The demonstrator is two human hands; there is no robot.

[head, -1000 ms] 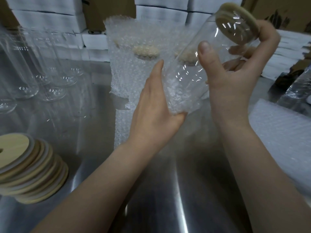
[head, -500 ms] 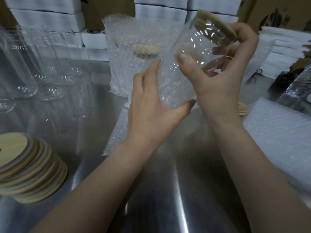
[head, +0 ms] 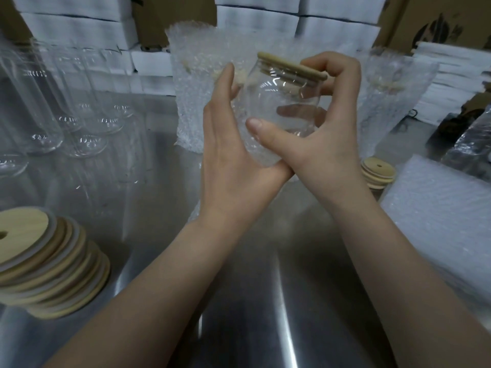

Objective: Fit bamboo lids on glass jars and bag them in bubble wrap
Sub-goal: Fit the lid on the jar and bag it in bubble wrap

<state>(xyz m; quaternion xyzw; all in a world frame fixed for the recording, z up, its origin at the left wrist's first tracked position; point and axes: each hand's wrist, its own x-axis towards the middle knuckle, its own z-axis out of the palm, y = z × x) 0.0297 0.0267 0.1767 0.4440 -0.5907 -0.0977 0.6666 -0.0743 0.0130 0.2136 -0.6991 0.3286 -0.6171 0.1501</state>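
A clear glass jar [head: 285,102] with a bamboo lid [head: 292,66] on its mouth is held above the steel table, tilted slightly. My right hand [head: 318,139] grips the jar, thumb across its front and fingers up by the lid. My left hand [head: 231,155] holds a bubble wrap bag [head: 259,152] around the jar's lower part. The bag's bottom end hangs down behind my left wrist.
Bagged jars [head: 194,102] stand behind my hands and another [head: 385,102] at the right. Empty glass jars [head: 66,107] fill the left. A lid stack [head: 45,264] lies near left, a smaller lid pile [head: 377,172] at right beside flat bubble bags [head: 438,224].
The jar has swung from steeply tilted with its lid facing me to nearly upright and moved left. It sits deeper in the bag, and my hands have closed in together.
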